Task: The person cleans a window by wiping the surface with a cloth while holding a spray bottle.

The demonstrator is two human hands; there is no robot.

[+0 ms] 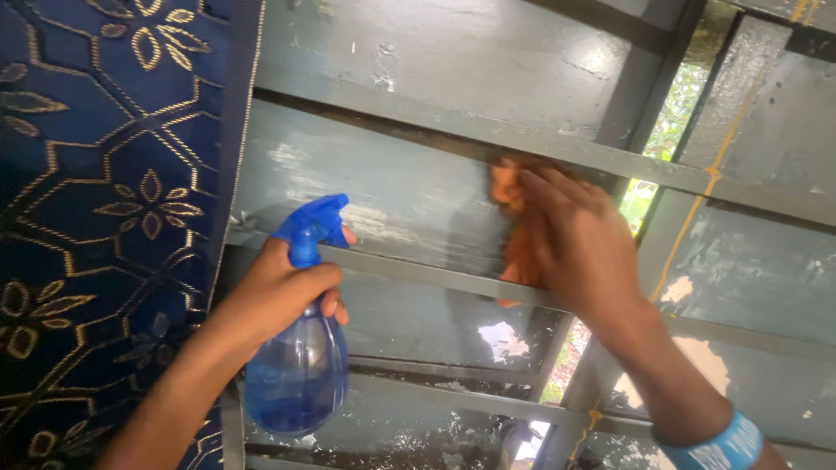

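1. Head view: left hand wrapped around neck of blue spray bottle, index finger at the trigger, nozzle aimed at grey shutter
2. Right hand pressed flat on orange cloth, fingers spread over it (cloth mostly hidden under palm), cloth against a shutter panel just under a horizontal bar
3. Blue wristband on right wrist
4. Dark blue curtain with gold pattern hangs left of bottle
5. Paint flaking on lower panels
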